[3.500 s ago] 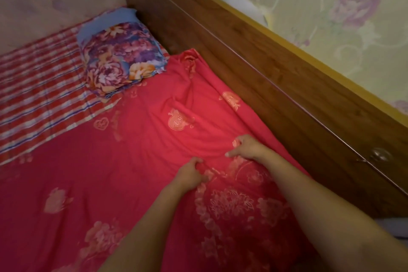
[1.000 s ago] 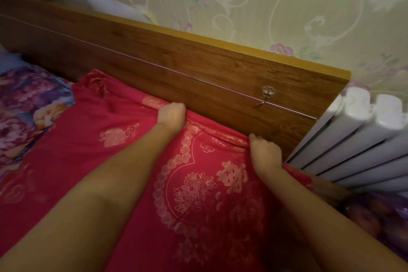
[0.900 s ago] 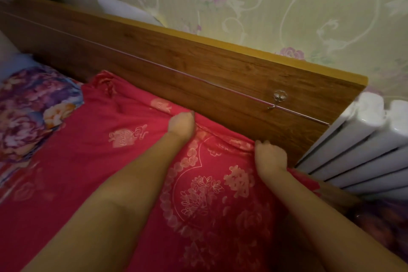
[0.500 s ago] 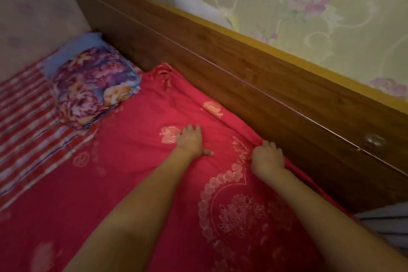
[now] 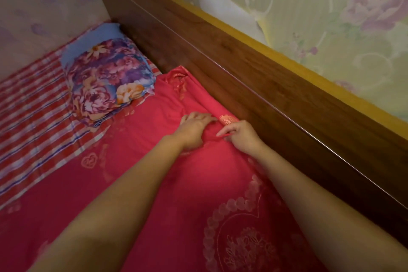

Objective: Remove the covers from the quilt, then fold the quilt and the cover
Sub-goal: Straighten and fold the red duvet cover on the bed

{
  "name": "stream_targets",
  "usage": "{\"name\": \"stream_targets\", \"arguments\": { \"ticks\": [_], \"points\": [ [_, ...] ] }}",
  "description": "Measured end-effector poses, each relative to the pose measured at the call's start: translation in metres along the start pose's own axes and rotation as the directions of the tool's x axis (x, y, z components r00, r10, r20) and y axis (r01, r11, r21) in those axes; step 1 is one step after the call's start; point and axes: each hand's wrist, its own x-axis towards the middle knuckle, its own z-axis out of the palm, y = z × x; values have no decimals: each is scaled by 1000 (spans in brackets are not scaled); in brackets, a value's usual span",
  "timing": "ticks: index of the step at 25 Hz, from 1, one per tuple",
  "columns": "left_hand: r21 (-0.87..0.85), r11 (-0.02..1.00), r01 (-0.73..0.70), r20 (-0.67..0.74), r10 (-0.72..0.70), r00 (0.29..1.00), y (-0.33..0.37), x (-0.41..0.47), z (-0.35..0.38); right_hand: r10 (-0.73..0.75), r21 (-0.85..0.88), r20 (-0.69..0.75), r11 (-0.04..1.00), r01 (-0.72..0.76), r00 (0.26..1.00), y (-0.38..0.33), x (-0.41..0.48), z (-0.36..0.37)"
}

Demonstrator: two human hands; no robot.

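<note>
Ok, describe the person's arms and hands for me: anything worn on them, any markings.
Both arms are bare as far as the picture reaches: no sleeve shows on the left arm or the right arm. The left hand and right hand are ungloved. No watch, bracelet or ring shows, and no markings, though the light is dim.

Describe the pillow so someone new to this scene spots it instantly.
Follow the wooden bed board toward the far corner. There, beyond the red quilt cover, the pillow lies on the striped sheet; only it has purple and orange flowers on blue.
</note>
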Motion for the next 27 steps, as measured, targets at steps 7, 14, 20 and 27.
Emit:
{"name": "stream_targets", "arguments": {
  "ticks": [7, 14, 20, 27],
  "points": [
    [427, 903, -45, 178, -36, 983, -6, 45, -22, 96, -732, -56, 673, -107, 994, 26, -26, 7],
    [188, 980, 64, -144, -36, 989, 12, 77, 13, -9, -879, -214, 438, -189, 977, 25, -25, -12],
    [-29, 964, 265, 132, -259, 957, -40, 113, -18, -196, -834, -258, 539, -116, 946, 17, 23, 31],
    [-222, 772, 596, -246, -636, 732, -139, 132, -52, -133, -483, -116, 873, 61, 984, -37, 122, 69]
  ]
}}
